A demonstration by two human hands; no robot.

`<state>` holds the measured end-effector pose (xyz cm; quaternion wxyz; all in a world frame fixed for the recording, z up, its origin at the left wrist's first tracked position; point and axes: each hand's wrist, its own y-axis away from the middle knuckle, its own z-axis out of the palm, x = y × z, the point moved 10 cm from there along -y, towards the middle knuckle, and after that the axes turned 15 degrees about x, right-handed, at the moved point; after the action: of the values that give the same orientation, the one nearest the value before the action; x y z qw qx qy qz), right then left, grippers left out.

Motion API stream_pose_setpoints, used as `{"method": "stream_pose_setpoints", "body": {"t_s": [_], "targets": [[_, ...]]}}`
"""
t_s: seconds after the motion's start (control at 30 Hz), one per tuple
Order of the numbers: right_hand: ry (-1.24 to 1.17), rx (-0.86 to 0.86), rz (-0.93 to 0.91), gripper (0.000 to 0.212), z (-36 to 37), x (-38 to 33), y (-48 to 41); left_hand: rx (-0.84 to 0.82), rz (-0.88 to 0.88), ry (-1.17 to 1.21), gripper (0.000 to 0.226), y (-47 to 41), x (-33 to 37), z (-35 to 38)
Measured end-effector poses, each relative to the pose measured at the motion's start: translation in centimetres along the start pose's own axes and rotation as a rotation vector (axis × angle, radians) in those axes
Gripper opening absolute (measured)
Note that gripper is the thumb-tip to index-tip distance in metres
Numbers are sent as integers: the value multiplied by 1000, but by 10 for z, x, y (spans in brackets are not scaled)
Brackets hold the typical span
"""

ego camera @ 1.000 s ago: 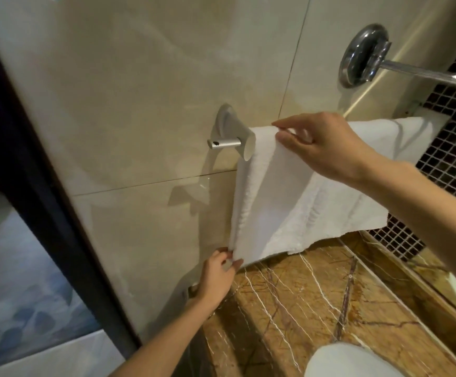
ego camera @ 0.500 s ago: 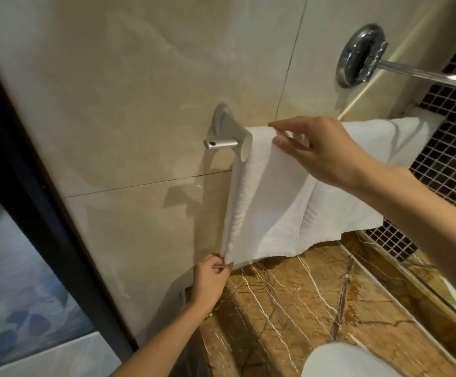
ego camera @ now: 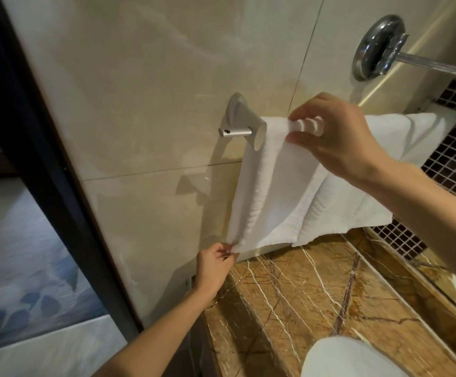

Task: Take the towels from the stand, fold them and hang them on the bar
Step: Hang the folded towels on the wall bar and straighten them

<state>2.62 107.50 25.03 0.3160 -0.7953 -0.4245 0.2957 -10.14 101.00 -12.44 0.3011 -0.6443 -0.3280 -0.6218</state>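
A white towel (ego camera: 278, 202) hangs folded over the silver wall bar, whose left bracket (ego camera: 242, 123) sticks out from the beige tile. Its left edge is bunched into a narrow roll. My right hand (ego camera: 335, 134) pinches the towel's top fold on the bar, just right of the bracket. My left hand (ego camera: 216, 263) pinches the towel's lower left corner and holds it down near the wall. A second white towel (ego camera: 363, 197) hangs beside the first one, further right on the same bar, partly behind my right forearm.
A chrome rail on a round mount (ego camera: 379, 50) juts from the wall above right. A brown marble counter (ego camera: 316, 300) lies below the towels, with a white rounded object (ego camera: 352, 357) at its near edge. Dark mosaic tile (ego camera: 455, 148) is at right, a dark door frame (ego camera: 39, 159) at left.
My right hand has closed on the top fold and gathered it. The towel's left edge has bunched into a roll, while my left hand stays on the bottom corner.
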Motion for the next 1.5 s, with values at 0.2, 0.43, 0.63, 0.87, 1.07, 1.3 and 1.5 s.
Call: {"method": "stream_pose_setpoints", "body": {"t_s": [0.2,0.43,0.63,0.87,1.07,1.3,1.5], "targets": [[-6,-43,-47,33,-1,-3,4,44,58,-128,19,2,-2,-1],[61,-116,-59,35,7,2,11,-11,96,-207,19,3,0,8],[92,-95,-35,35,8,6,11,11,102,-120,24,7,0,11],[104,-104,-26,33,9,8,9,-17,95,-70,21,10,-8,15],[84,-115,-35,31,8,7,6,-29,143,-136,17,7,-9,15],[89,-119,-29,32,9,8,5,-31,138,-193,21,1,-8,15],[94,-113,-21,34,10,11,4,-62,183,-252,16,2,-8,19]]}}
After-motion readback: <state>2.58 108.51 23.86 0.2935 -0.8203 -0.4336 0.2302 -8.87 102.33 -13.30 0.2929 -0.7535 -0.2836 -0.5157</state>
